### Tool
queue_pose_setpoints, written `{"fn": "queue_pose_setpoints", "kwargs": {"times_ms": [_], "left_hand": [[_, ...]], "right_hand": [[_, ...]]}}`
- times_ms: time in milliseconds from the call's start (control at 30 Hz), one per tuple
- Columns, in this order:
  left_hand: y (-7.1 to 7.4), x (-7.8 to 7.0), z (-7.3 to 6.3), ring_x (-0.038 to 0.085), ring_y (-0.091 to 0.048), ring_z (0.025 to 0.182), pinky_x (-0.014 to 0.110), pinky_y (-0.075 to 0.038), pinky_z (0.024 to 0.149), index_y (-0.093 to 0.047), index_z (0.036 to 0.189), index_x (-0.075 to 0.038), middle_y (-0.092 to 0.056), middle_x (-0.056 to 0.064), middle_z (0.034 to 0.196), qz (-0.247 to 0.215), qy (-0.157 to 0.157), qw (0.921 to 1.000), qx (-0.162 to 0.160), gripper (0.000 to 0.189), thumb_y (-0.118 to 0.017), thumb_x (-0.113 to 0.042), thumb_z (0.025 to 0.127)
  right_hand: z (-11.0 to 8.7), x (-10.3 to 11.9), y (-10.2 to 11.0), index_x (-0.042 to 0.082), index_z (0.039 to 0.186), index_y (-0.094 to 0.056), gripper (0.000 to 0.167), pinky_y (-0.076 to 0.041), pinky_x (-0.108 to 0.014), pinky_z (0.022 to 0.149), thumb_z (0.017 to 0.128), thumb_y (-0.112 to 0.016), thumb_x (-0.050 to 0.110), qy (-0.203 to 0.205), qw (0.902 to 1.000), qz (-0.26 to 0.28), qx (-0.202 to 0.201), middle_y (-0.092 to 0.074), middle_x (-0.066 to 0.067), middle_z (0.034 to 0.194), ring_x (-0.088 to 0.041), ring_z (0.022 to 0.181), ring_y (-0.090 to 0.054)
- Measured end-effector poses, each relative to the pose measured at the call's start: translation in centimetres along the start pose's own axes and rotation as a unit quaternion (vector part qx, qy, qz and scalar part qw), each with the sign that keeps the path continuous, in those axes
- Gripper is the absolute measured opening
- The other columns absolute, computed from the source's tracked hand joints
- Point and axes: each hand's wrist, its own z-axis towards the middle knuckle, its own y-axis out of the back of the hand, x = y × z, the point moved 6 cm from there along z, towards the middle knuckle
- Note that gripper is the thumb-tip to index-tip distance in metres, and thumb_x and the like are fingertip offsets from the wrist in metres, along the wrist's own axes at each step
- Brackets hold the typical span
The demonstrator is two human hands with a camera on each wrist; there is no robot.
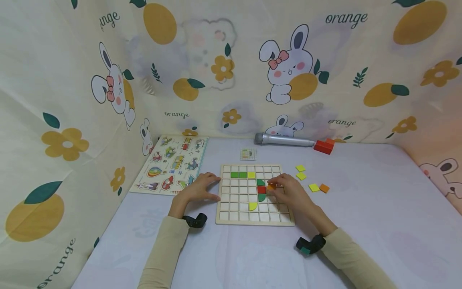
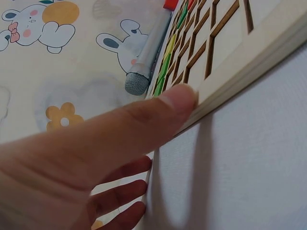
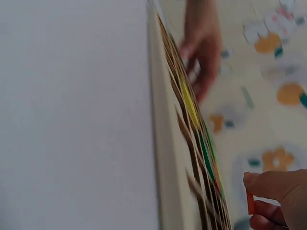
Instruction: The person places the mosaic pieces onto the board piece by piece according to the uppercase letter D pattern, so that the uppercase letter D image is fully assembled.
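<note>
A wooden grid board (image 1: 255,223) lies on the table with green, yellow and red pieces set in some of its squares. My left hand (image 1: 199,188) rests at the board's left edge, its thumb (image 2: 180,98) touching the rim and its fingers loosely bent. Over the right part of the grid, my right hand (image 1: 289,192) pinches an orange tile (image 3: 250,194) between thumb and fingers. That tile is beside the red square (image 1: 261,190), which has green rounded pieces (image 1: 261,182) above and below it. A yellow rounded piece (image 1: 253,206) sits lower down.
Loose yellow tiles (image 1: 301,176) and an orange tile (image 1: 324,188) lie right of the board. Behind it are a small pattern card (image 1: 248,154), a silver microphone (image 1: 285,140) and red blocks (image 1: 323,147). A picture board (image 1: 169,164) lies at the left.
</note>
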Motion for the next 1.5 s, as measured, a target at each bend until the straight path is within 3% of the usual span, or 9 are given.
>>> {"fn": "queue_pose_setpoints", "kwargs": {"times_ms": [300, 433, 567, 800, 933, 1100, 1333, 1500], "left_hand": [[0.0, 0.0, 0.1, 0.03, -0.037, 0.128, 0.045, -0.031, 0.108, -0.049, 0.134, -0.008, -0.045, 0.012, 0.135, 0.006, 0.003, 1.0, -0.001, 0.072, -0.079, -0.031, 0.074], [0.0, 0.0, 0.2, 0.03, -0.037, 0.127, 0.045, -0.032, 0.108, -0.049, 0.134, -0.008, -0.045, 0.012, 0.134, 0.005, 0.003, 1.0, 0.0, 0.072, -0.079, -0.032, 0.073], [0.0, 0.0, 0.1, 0.031, -0.037, 0.127, 0.045, -0.031, 0.108, -0.049, 0.134, -0.007, -0.045, 0.013, 0.134, 0.003, 0.002, 1.0, 0.001, 0.072, -0.079, -0.03, 0.073], [0.0, 0.1, 0.0, 0.033, -0.039, 0.125, 0.048, -0.033, 0.105, -0.05, 0.133, -0.005, -0.046, 0.016, 0.132, 0.013, -0.011, 0.9998, -0.009, 0.071, -0.079, -0.031, 0.074], [-0.1, 0.2, 0.1, 0.032, -0.037, 0.127, 0.047, -0.032, 0.107, -0.049, 0.134, -0.007, -0.045, 0.014, 0.135, 0.007, -0.002, 1.0, -0.004, 0.071, -0.079, -0.031, 0.074], [-0.1, 0.4, 0.2, 0.031, -0.038, 0.127, 0.046, -0.033, 0.107, -0.05, 0.134, -0.009, -0.046, 0.013, 0.134, 0.012, 0.003, 0.9999, -0.003, 0.072, -0.079, -0.032, 0.073], [-0.2, 0.4, 0.3, 0.03, -0.036, 0.128, 0.045, -0.031, 0.108, -0.049, 0.135, -0.01, -0.045, 0.012, 0.136, 0.012, 0.007, 0.9999, 0.0, 0.072, -0.079, -0.033, 0.073], [-0.2, 0.3, 0.3, 0.03, -0.036, 0.128, 0.046, -0.031, 0.108, -0.049, 0.135, -0.01, -0.044, 0.012, 0.136, 0.009, 0.007, 0.9999, -0.001, 0.072, -0.079, -0.032, 0.073]], "right_hand": [[-0.3, 5.0, -3.3, 0.013, 0.1, -0.068, 0.02, -0.049, -0.027, 0.074, 0.082, -0.072, 0.021, 0.096, 0.994, 0.033, 0.042, -0.06, 0.006, 0.098, -0.012, 0.087, -0.054], [-0.2, 6.0, -4.5, 0.015, 0.094, -0.068, 0.016, -0.046, -0.028, 0.077, 0.08, -0.075, 0.02, 0.142, 0.9886, 0.033, 0.038, -0.063, 0.007, 0.094, -0.011, 0.088, -0.053], [-0.1, 6.2, -5.4, 0.017, 0.089, -0.07, 0.013, -0.044, -0.029, 0.082, 0.078, -0.076, 0.019, 0.161, 0.986, 0.024, 0.039, -0.065, 0.009, 0.091, -0.009, 0.092, -0.054], [0.0, 6.2, -5.5, 0.018, 0.085, -0.074, 0.008, -0.043, -0.032, 0.084, 0.078, -0.076, 0.021, 0.162, 0.9856, 0.018, 0.046, -0.067, 0.008, 0.094, -0.012, 0.095, -0.052], [0.1, 6.1, -5.5, 0.017, 0.084, -0.076, 0.008, -0.042, -0.033, 0.083, 0.077, -0.077, 0.019, 0.154, 0.9866, 0.027, 0.047, -0.064, 0.004, 0.096, -0.014, 0.095, -0.049], [0.1, 5.9, -5.8, 0.02, 0.083, -0.076, 0.007, -0.04, -0.03, 0.079, 0.077, -0.077, 0.022, 0.128, 0.9892, 0.046, 0.055, -0.061, 0.009, 0.093, -0.011, 0.092, -0.045], [0.1, 5.7, -5.4, 0.022, 0.088, -0.074, 0.01, -0.04, -0.03, 0.079, 0.078, -0.076, 0.024, 0.136, 0.9889, 0.033, 0.051, -0.061, 0.01, 0.093, -0.01, 0.093, -0.045], [0.0, 4.6, -4.4, 0.022, 0.098, -0.072, 0.018, -0.042, -0.03, 0.081, 0.08, -0.074, 0.024, 0.087, 0.9938, 0.037, 0.058, -0.059, 0.009, 0.098, -0.009, 0.096, -0.043]]}}
